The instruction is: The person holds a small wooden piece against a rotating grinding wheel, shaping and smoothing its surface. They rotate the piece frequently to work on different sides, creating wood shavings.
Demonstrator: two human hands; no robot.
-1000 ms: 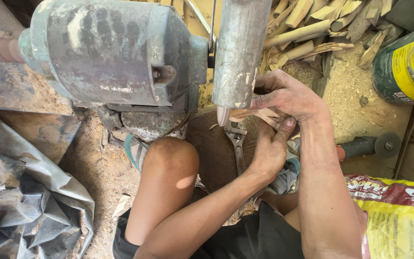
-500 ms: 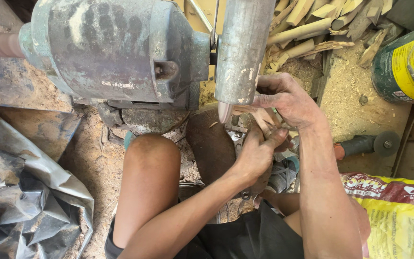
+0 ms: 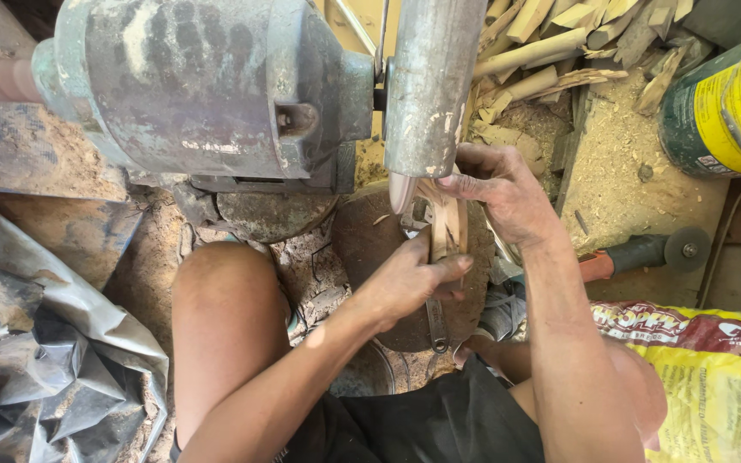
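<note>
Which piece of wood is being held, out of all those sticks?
The pale flat wooden piece gripped by both hands, left hand below, right hand above. The other wooden sticks lie loose in a pile behind, untouched.

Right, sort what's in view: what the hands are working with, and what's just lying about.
In use: wooden piece, held by left hand and right hand; grinder wheel guard; motor.

Lying about: angle grinder; green can; wood offcuts; yellow sack; wrench.

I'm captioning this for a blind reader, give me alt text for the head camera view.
Seen from above, a seated person's left hand and right hand hold a pale wooden piece against a grey cylindrical machine part. A large grey motor, sawdust and wood scraps surround them.
</note>
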